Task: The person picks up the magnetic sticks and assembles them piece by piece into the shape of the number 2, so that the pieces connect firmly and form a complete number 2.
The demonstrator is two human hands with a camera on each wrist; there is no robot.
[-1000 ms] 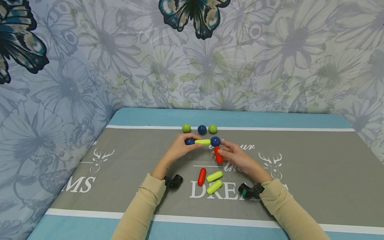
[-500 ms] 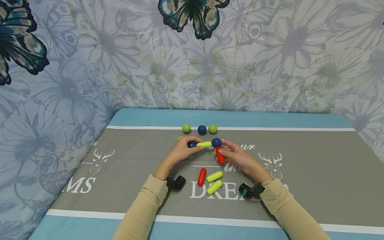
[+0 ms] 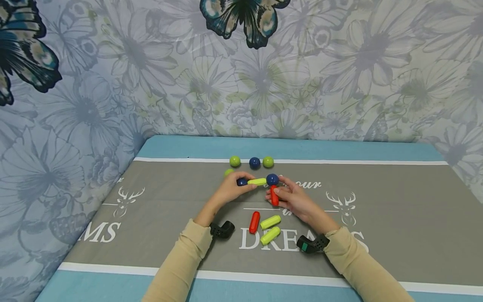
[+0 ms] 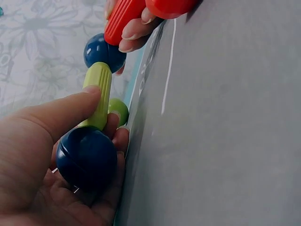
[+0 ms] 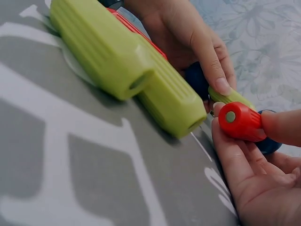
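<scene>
My left hand (image 3: 227,188) pinches a yellow-green ribbed rod (image 4: 99,80) between thumb and fingers. One blue ball (image 4: 87,157) sits at the rod's near end, over my palm. At its other end a second blue ball (image 3: 272,179) joins it to a red rod (image 3: 274,196). My right hand (image 3: 298,199) pinches that red rod, which points toward me; a round disc shows in its end in the right wrist view. Together these pieces form a bent chain held between both hands. Partly hidden behind my left hand is a green ball (image 3: 228,172).
Nearer me on the grey printed cloth (image 3: 407,235) lie a loose red rod (image 3: 254,222) and two yellow-green rods (image 3: 270,222). Beyond the hands, a green ball (image 3: 235,161), a blue ball (image 3: 254,163) and another green ball (image 3: 268,162) stand in a row.
My left hand has shifted slightly right and toward me, bringing the green ball behind it into sight. The red rod's free end has swung a little, and my right wrist has moved slightly left.
</scene>
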